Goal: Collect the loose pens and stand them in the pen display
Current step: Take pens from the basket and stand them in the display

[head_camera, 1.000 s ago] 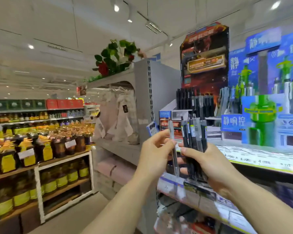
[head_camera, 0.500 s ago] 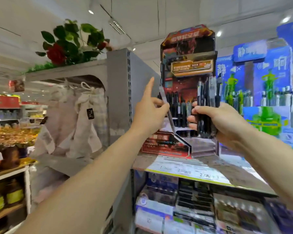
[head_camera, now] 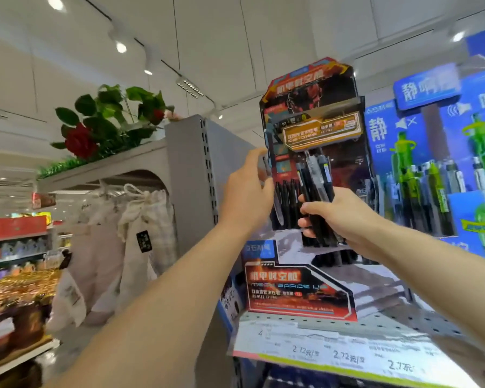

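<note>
A tall red and black cardboard pen display (head_camera: 300,292) stands on the shelf in front of me, with black pens (head_camera: 287,197) standing in its upper tier. My right hand (head_camera: 339,217) grips a bunch of black and clear pens (head_camera: 315,177), upright, in front of the display's middle. My left hand (head_camera: 247,194) is raised at the display's left side and pinches a single pen (head_camera: 277,208), tip down, over the left end of the upper row. That pen is blurred and partly hidden by my fingers.
A blue and green pen display (head_camera: 443,175) stands to the right on the same perforated shelf (head_camera: 420,329). A grey upright panel (head_camera: 191,175) sits just left of my left hand. Cloth bags (head_camera: 140,225) hang further left, with artificial roses (head_camera: 95,130) above.
Both hands have risen from chest height to the display. My left hand drew one pen out of the bunch and carried it up and left to the upper row. The view came closer.
</note>
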